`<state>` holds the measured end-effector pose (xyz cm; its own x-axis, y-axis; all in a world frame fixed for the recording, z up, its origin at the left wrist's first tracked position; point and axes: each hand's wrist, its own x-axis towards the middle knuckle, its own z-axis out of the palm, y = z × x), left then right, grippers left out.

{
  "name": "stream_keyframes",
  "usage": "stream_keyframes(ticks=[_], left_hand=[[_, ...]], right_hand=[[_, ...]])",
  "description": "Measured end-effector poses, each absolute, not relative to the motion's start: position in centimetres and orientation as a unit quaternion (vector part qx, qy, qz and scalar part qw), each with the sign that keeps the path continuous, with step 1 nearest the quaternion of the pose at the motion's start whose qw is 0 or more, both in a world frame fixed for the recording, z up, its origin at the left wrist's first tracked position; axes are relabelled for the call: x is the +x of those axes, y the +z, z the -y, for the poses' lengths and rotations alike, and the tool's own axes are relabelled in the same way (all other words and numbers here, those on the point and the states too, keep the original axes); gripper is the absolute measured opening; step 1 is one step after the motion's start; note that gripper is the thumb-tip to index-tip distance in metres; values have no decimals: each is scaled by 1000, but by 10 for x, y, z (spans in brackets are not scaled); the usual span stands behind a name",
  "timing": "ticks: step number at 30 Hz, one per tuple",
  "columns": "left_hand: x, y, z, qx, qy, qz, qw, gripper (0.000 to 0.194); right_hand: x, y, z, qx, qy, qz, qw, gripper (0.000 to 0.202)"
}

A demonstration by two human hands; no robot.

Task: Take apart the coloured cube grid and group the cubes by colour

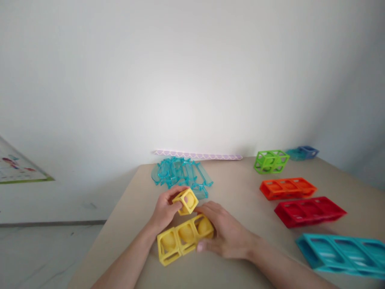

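Note:
My left hand (166,209) is closed on a single yellow cube block (187,201), an open frame with a round ball shape inside. It is held tilted just behind a row of joined yellow cube blocks (179,237). My right hand (224,230) grips the right end of that row, thumb in front and fingers behind. Between the loose cube and the row there is a small gap at the left; near my right fingertips I cannot tell if they touch.
Clear teal plastic pieces (182,172) lie heaped behind my hands, before a pale purple strip (198,155) along the wall. At the right stand a green block (271,161), an orange row (288,188), a red row (309,211), a teal row (345,253) and a blue piece (309,151).

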<state>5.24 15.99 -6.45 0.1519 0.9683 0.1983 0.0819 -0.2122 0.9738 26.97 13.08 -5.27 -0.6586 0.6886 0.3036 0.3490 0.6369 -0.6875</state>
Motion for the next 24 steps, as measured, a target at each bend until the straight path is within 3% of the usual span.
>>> stream_keyframes(ticks=[3, 7, 12, 16, 18, 24], left_hand=[[59, -64, -154, 617, 476, -401, 481, 43], [63, -63, -146, 593, 455, -349, 565, 64], [64, -60, -144, 594, 434, -283, 615, 69], [65, -66, -147, 607, 401, -326, 604, 81], [65, -70, -147, 620, 358, -364, 595, 74], [66, -67, -143, 700, 296, -372, 533, 27]], right_hand=[[265, -53, -128, -343, 335, 813, 329, 40], [262, -52, -127, -415, 366, 750, 363, 35], [262, -56, -129, -399, 389, 704, 441, 28], [258, -63, -131, -368, 437, 661, 486, 26], [256, -65, -131, -353, 463, 625, 519, 25], [257, -63, -138, -304, 553, 479, 610, 21]])
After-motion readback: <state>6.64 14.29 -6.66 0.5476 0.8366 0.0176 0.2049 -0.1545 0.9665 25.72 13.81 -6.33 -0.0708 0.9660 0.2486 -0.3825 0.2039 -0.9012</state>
